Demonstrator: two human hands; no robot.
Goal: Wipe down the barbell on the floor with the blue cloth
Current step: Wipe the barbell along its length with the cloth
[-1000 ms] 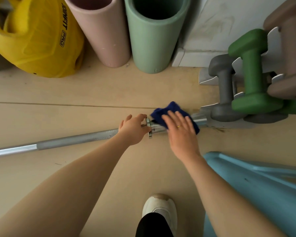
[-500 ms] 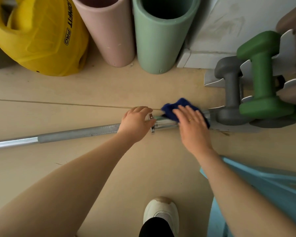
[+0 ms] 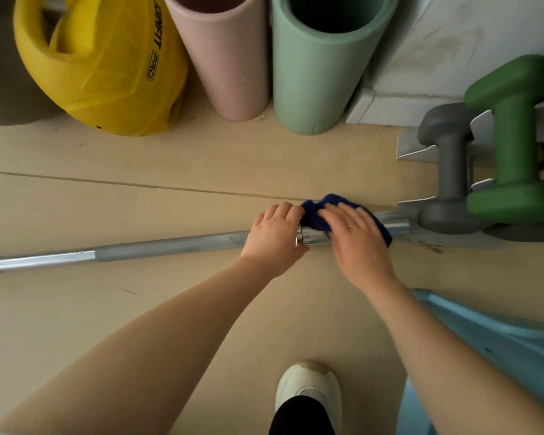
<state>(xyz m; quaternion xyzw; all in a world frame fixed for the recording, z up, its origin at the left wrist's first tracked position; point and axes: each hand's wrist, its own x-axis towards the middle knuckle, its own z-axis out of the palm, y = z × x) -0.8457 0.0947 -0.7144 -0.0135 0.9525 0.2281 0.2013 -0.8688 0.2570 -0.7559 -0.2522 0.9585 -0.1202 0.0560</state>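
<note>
A grey steel barbell (image 3: 157,248) lies across the tan floor, running from the left edge to the dumbbell rack on the right. My left hand (image 3: 275,238) grips the bar just left of its shiny collar. A dark blue cloth (image 3: 316,210) is draped over the chrome sleeve end. My right hand (image 3: 357,238) lies over the cloth with fingers spread fairly flat, pressing it onto the sleeve. The bare sleeve tip (image 3: 396,224) pokes out beyond the cloth.
A rack with a grey dumbbell (image 3: 449,171) and a green dumbbell (image 3: 512,152) stands just right of the bar's end. A yellow ball (image 3: 107,64), a pink roller (image 3: 223,58) and a green roller (image 3: 321,67) line the wall. A light blue object (image 3: 500,346) sits at lower right; my shoe (image 3: 308,387) is below.
My right hand and the cloth slid back left along the sleeve toward the collar, until the cloth touches my left hand. My left hand kept its grip on the bar.
</note>
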